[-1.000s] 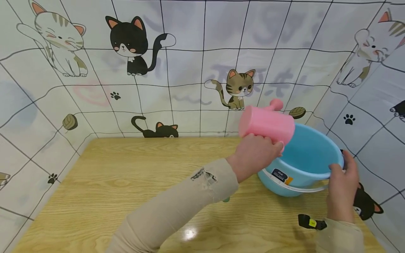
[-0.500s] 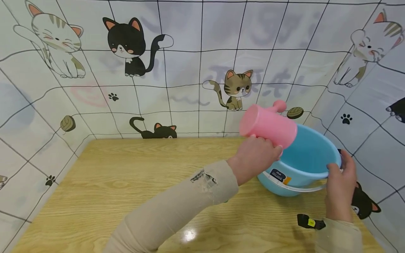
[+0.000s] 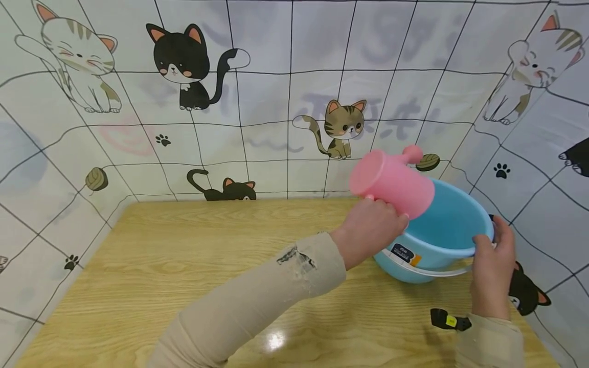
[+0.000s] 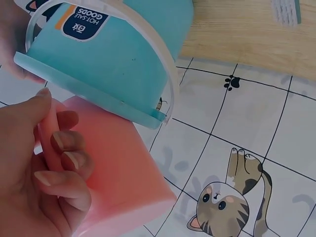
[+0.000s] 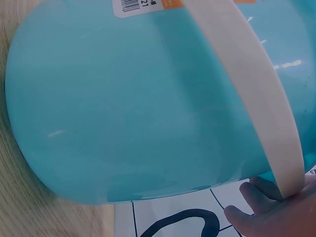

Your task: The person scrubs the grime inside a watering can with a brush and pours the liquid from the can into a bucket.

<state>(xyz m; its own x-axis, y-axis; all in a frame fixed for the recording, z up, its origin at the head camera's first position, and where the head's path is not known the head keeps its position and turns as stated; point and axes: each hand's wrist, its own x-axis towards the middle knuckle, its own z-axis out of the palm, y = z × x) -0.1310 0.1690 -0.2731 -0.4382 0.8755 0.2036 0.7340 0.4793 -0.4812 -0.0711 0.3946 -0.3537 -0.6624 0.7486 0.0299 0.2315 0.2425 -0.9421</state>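
My left hand (image 3: 370,230) grips the handle of a pink watering can (image 3: 398,184), fingers curled round it in the left wrist view. The can is tipped, its base raised toward the left and its other end down over the bucket's rim; its round-headed spout points up and away. Beneath it, a light blue bucket (image 3: 425,263) leans on the table, with a label on its side and a white bail handle (image 5: 247,89) hanging across the front. My right hand (image 3: 494,271) holds the bucket's right rim, thumb over the edge. What is inside the can is hidden.
A wood-grain table (image 3: 207,266) runs up to a wall cloth (image 3: 267,102) printed with cats and grid lines. White bristles of a brush (image 4: 285,11) show on the table in the left wrist view. A black piece with a yellow label (image 3: 450,320) sits beside the right cuff.
The watering can has tipped further, its base showing more and its lower end dipping to the right over the bucket. Both hands keep their holds; the head view has shifted slightly.
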